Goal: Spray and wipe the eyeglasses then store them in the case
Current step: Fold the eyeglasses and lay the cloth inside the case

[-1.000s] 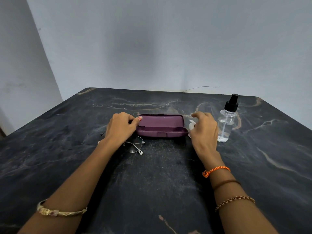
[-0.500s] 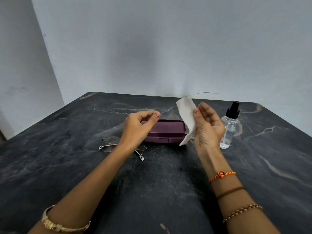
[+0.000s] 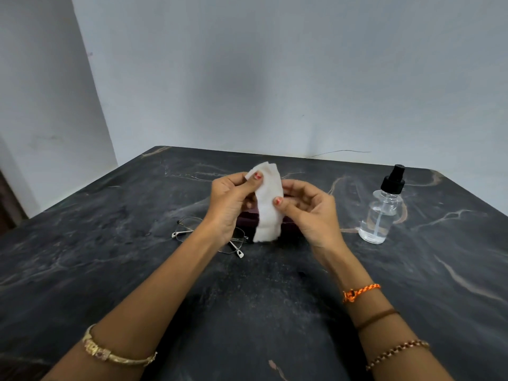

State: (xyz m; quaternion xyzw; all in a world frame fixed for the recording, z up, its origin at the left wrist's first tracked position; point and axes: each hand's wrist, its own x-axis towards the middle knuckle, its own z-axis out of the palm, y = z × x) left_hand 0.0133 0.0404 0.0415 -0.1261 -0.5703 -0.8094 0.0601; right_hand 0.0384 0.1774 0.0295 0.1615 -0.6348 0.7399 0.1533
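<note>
A white wipe cloth (image 3: 268, 207) hangs in the air above the table, pinched at its top by my left hand (image 3: 230, 204) and lower down by my right hand (image 3: 310, 213). Behind the hands lies the maroon glasses case (image 3: 248, 220), mostly hidden. Thin metal-framed eyeglasses (image 3: 189, 229) rest on the dark table under my left wrist, temples folded out toward me. A clear spray bottle (image 3: 383, 213) with a black pump top stands upright to the right of my right hand.
The dark marble table (image 3: 137, 257) runs back to a grey wall, with its left and right edges in view. A thin wire (image 3: 341, 152) lies along the far edge.
My right hand lifted the white cloth off the table beside the case. My left hand left the case and came up to grip the cloth's top. The view rose slightly.
</note>
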